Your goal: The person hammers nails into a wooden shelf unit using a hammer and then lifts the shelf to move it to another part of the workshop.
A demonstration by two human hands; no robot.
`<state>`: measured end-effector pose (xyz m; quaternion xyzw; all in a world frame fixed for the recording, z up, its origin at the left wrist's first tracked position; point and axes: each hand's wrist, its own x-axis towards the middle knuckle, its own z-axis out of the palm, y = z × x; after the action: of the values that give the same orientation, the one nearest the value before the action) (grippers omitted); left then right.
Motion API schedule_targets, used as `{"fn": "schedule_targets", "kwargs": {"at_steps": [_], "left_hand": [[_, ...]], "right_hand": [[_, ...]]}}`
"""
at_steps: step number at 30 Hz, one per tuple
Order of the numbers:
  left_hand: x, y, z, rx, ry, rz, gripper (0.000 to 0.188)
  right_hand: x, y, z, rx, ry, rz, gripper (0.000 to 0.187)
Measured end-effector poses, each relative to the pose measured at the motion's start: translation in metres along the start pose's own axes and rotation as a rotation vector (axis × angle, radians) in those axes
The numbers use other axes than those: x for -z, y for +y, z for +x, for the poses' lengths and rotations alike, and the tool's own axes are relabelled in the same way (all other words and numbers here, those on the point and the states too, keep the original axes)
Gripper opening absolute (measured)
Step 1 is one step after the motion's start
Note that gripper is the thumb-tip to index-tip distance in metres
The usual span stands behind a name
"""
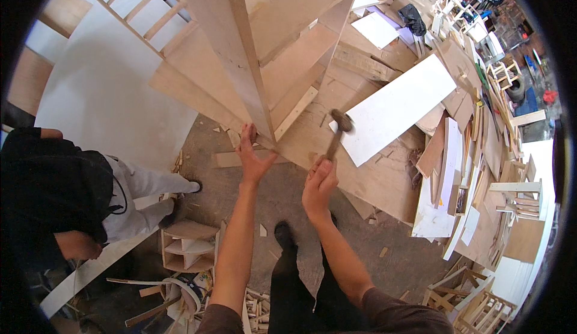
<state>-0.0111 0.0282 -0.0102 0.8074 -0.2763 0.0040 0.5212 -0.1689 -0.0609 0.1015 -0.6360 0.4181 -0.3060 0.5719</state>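
A wooden shelf unit (237, 45), with several boards set across its inside, stands in front of me on a broad wooden worktop (366, 178). My left hand (255, 160) is at the unit's near lower corner, fingers spread and their tips seeming to touch its side panel. Nothing is gripped in that hand. To the right, my right hand (320, 184) is wrapped round the handle of a hammer (341, 121), held with its head up and slightly blurred. A pale wood strip (297, 113) lies along the unit's lower inner edge.
A white panel (396, 109) lies right of the hammer, with piled offcuts (481, 172) beyond. At left stands another person (66, 196) beside a large white sheet (102, 88). A small wooden shelf box (189, 247) and wood scraps (258, 310) are on the floor.
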Motion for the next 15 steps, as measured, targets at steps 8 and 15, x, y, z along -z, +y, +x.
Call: {"fn": "schedule_targets", "kwargs": {"at_steps": [8,15], "left_hand": [[0.002,0.003,-0.002,0.036,-0.065,0.112,0.105],[-0.006,0.007,-0.002,-0.005,-0.039,-0.020,0.103]], "right_hand": [[-0.002,0.007,0.010,0.188,-0.113,-0.381,0.045],[-0.018,0.036,-0.005,0.447,0.069,-0.259,0.046]]}}
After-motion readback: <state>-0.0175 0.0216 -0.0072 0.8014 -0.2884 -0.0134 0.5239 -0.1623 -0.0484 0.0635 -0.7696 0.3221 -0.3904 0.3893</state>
